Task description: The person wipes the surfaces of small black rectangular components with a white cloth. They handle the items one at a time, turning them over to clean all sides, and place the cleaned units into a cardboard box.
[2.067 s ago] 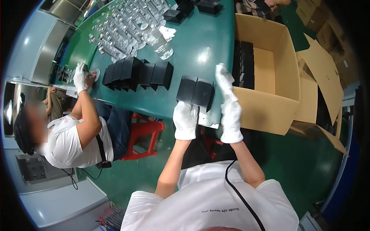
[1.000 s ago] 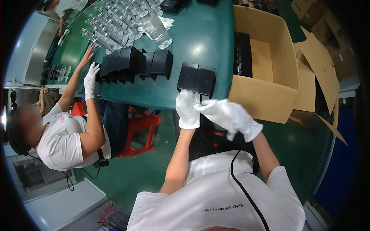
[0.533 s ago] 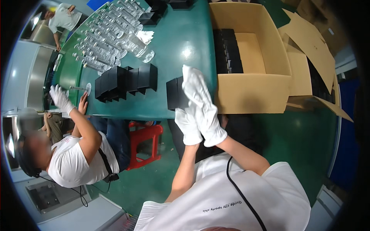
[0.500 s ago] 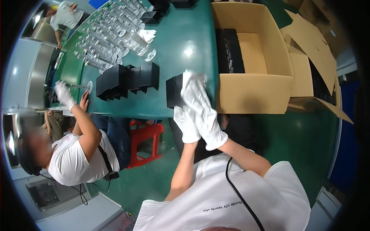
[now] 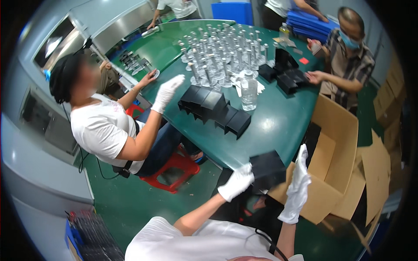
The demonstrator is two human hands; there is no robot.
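My left hand (image 5: 237, 182), in a white glove, grips the left side of a black box (image 5: 268, 168) at the near edge of the green table (image 5: 209, 145). Its fingertips are partly hidden by the box. Just right of the box, my gloved right hand (image 5: 298, 187) is raised with its fingers stretched out and nothing in it. That hand overlaps the near wall of an open cardboard carton (image 5: 336, 152). Black boxes (image 5: 314, 141) stand inside the carton along its left side.
More black boxes (image 5: 213, 106) lie mid-table beside a clear bottle (image 5: 249, 93) and white cloth. Behind stand many clear glass pieces with metallic tops (image 5: 217, 56). A co-worker sits left on a red stool (image 5: 172, 174); another, masked, stands far right near black boxes (image 5: 291, 80).
My view has swung toward the far side of the table. My hands, together beside the black boxes before, are now apart; the left one has taken hold of a black box.
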